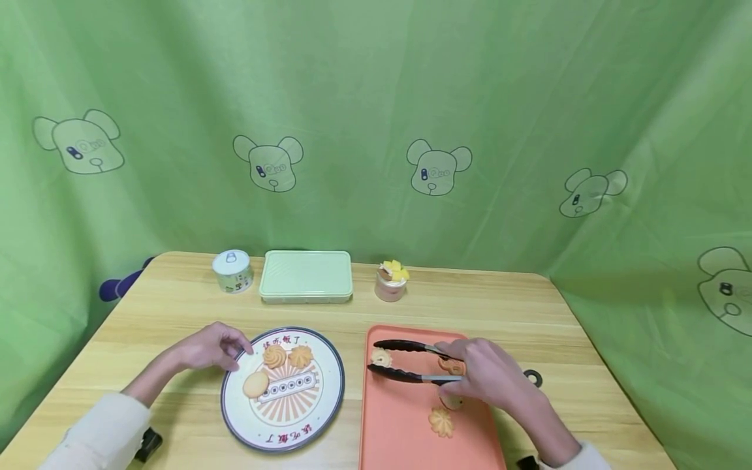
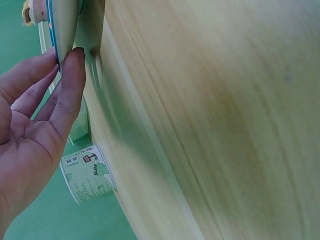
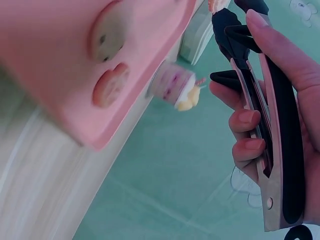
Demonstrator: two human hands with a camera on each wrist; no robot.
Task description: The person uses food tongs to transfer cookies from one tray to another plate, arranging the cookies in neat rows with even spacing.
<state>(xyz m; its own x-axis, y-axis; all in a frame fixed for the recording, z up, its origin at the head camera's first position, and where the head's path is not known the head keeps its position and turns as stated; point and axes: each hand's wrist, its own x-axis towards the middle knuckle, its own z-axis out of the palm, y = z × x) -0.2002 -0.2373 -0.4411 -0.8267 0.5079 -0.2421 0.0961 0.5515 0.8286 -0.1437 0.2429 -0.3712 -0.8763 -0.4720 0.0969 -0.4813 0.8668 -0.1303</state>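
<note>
My left hand (image 1: 213, 346) pinches the upper left rim of a round white plate (image 1: 326, 398) with a dark blue edge. Three cookies lie on that plate: a swirled one (image 1: 274, 356), a flower-shaped one (image 1: 301, 356) and a smooth round one (image 1: 255, 385). In the right wrist view, my right hand (image 3: 300, 75) grips black-and-silver tongs (image 3: 275, 165) by the handles. A pale ring-shaped cookie (image 1: 381, 358) sits between the tong tips, over the upper left of a pink tray (image 1: 399, 431). Under the hand and tongs, an orange-brown cookie (image 1: 452, 365) is partly hidden.
A flower-shaped cookie (image 1: 441, 422) and a partly covered round cookie (image 1: 451, 401) lie in the tray. Along the table's back stand a lidded can (image 1: 232, 271), a pale green box (image 1: 306, 277) and a small dessert cup (image 1: 391, 282). A green curtain (image 1: 352, 98) hangs behind.
</note>
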